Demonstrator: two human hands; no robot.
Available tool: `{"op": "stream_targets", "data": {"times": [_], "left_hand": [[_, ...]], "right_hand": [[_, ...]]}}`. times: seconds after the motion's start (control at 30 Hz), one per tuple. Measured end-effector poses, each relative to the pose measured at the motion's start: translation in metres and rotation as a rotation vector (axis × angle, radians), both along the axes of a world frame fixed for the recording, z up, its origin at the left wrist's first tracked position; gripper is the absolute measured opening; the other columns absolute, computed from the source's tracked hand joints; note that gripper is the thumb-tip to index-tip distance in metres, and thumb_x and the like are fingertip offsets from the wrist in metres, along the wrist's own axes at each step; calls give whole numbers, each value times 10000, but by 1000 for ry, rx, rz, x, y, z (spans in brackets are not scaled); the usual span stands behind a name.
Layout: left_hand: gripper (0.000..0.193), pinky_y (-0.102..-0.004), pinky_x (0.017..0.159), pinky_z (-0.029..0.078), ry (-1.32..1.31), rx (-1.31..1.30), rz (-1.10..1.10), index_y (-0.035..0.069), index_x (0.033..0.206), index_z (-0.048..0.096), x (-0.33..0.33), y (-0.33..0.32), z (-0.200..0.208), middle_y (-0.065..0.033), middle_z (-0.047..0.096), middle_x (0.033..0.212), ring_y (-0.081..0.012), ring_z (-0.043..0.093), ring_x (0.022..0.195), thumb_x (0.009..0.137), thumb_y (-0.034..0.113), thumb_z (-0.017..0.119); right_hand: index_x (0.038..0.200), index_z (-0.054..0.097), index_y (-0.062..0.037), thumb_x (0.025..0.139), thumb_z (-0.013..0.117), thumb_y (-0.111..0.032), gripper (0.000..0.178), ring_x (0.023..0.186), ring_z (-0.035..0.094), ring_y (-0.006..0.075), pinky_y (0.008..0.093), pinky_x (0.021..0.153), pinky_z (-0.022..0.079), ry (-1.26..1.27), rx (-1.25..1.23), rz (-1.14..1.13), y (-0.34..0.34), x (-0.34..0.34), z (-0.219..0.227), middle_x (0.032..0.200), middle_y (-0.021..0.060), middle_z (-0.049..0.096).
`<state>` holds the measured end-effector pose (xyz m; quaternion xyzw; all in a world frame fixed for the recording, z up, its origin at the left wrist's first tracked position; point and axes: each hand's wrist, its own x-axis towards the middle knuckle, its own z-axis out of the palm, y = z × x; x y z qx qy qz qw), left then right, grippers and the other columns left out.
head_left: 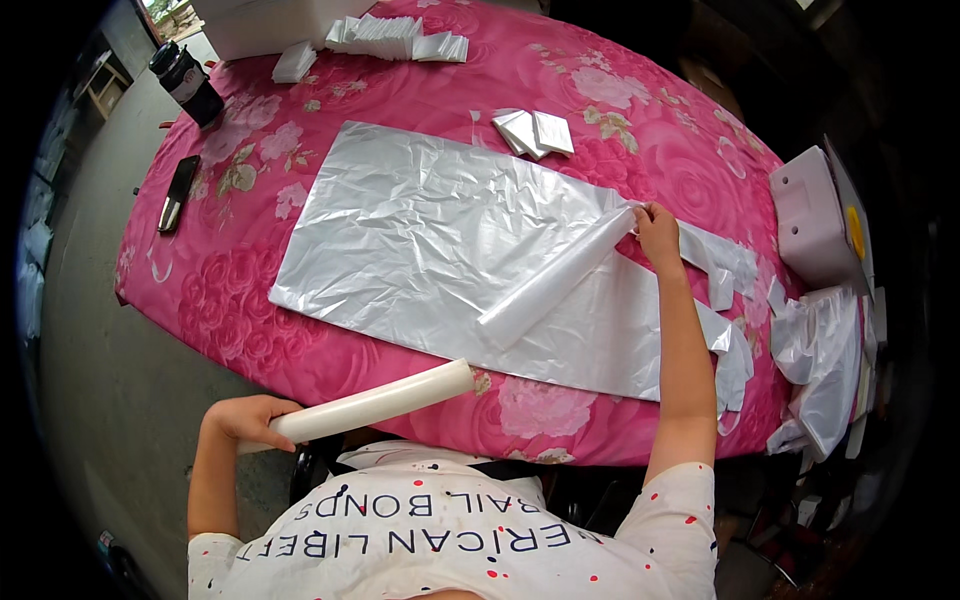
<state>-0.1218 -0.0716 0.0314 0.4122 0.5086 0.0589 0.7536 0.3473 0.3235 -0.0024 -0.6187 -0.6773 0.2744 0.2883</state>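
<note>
My left hand [262, 422] is wrapped round one end of a cream-white tube [385, 398], which slants up to the right along the table's near edge. With its fingers closed, my right hand [657, 236] pinches the upper corner of a thin whitish plastic bag [562, 272], folded or rolled into a narrow strip. This strip lies diagonally across a flat stack of shiny, wrinkled plastic bags [395, 215]. Several handle-like flaps [730, 345] of the stack stick out past my right forearm.
The table has a pink floral cloth [225, 310]. Small folded white packets [535, 133] lie beyond the stack, with more packets [385, 38] at the far edge. A dark bottle [187, 85] and a phone [180, 193] stand left. A white box [815, 215] and crumpled plastic [820, 355] are right.
</note>
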Motion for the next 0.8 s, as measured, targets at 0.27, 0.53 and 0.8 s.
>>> {"op": "stream_targets", "data": {"times": [0.27, 0.53, 0.8], "left_hand": [[404, -397, 763, 456, 504, 911, -432, 42, 1007, 586, 82, 152, 34, -137, 620, 885, -312, 588, 841, 624, 119, 689], [424, -411, 899, 411, 237, 1629, -427, 16, 1090, 535, 151, 184, -23, -122, 557, 1111, -305, 520, 1047, 747, 242, 641], [852, -423, 1104, 140, 356, 1531, -617, -98, 1341, 268, 190, 150, -61, -214, 234, 1439, -303, 199, 1356, 819, 561, 404]], "right_hand": [[897, 600, 5, 878, 541, -169, 185, 573, 529, 105, 261, 529, 431, -19, -57, 230, -10, -71, -15, 650, 42, 567], [866, 593, 19, 862, 549, -166, 190, 595, 518, 150, 305, 593, 425, -8, -187, 327, -5, -92, -5, 678, 80, 582], [939, 602, -1, 831, 596, -161, 193, 703, 558, 156, 305, 632, 458, 278, 24, 51, -1, -95, -8, 888, 109, 607]]}}
